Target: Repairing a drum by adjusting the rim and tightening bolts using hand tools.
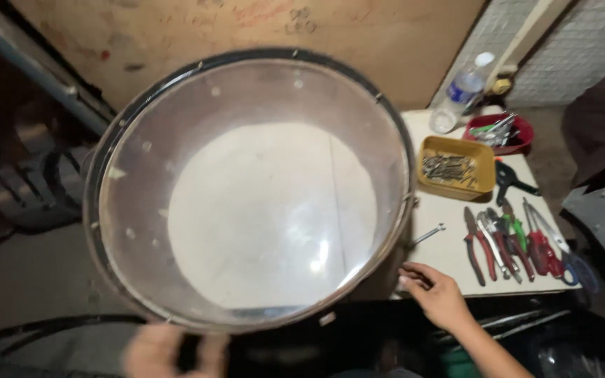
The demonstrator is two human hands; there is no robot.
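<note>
1. We see a large drum [253,189] with a clear head and dark hoop filling the centre of the frame, tilted toward the camera.
2. Our left hand [169,350], blurred at the bottom edge, grips the drum's near rim, fingers curled around it.
3. Our right hand [437,294], lower right, reaches to the drum's right rim, fingers bent; we cannot tell whether it holds anything.
4. Right of the drum, a white table [449,248] carries a small wrench [430,234], pliers [505,245], a yellow tray [456,168], a red bowl [500,133] and a plastic bottle [460,92].

A clear plastic bottle [459,94] with blue label stands top right
</note>
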